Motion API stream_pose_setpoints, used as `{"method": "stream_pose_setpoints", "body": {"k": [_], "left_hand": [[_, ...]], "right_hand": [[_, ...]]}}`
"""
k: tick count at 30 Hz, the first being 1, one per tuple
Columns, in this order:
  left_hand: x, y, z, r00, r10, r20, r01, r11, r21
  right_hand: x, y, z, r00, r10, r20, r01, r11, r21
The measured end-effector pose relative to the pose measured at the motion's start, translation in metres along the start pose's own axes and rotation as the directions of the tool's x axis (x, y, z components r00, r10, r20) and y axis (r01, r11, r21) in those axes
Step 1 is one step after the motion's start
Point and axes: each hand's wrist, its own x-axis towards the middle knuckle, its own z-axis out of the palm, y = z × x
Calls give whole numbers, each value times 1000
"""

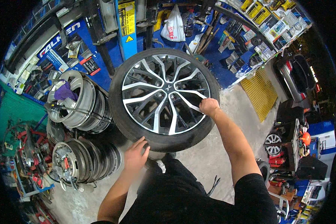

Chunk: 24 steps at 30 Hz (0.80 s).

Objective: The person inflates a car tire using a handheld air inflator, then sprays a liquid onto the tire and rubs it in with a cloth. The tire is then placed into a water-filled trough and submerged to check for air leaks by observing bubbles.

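A car wheel with a black tyre (pixel 163 142) and a black-and-silver multi-spoke alloy rim (pixel 163 112) lies before me, its outer face upward. My right hand (pixel 209 106) is closed around the outer end of a spoke at the rim's right side. My left hand (pixel 135 154) is at the tyre's near left edge with its fingers apart. Its fingertips are at the sidewall; whether they press on it I cannot tell. A hub cap (pixel 168 88) with a star-like emblem sits in the middle. What supports the wheel underneath is hidden.
Two stacks of bare wheel rims stand left, an upper stack (pixel 81 103) and a lower stack (pixel 86 162), with tools and a purple cloth (pixel 65 91) on them. A blue lift post (pixel 127 30) rises behind. To the right are a yellow floor grate (pixel 260 93) and a cart (pixel 292 145).
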Motion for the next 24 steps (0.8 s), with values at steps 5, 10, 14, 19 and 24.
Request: {"method": "stream_pose_setpoints", "body": {"k": [5,10,14,19,24], "left_hand": [[-15,-30,20,874,-313,-371,193,926,-326],[-12,-131,55,477,-871,-117,238,256,-937],[-8,-182,86,275,-889,367,475,-206,-856],[1,-203,128,546,-758,356,322,-202,-925],[2,-205,151,652,-626,428,193,-409,-892]], "right_hand": [[-36,-23,-10,959,191,-207,-143,964,224],[-81,-80,-13,944,70,-322,198,661,724],[-71,-124,-5,957,56,-285,169,691,703],[-46,-146,2,998,47,29,-53,683,729],[-51,-149,1,986,120,114,-165,635,755]]}}
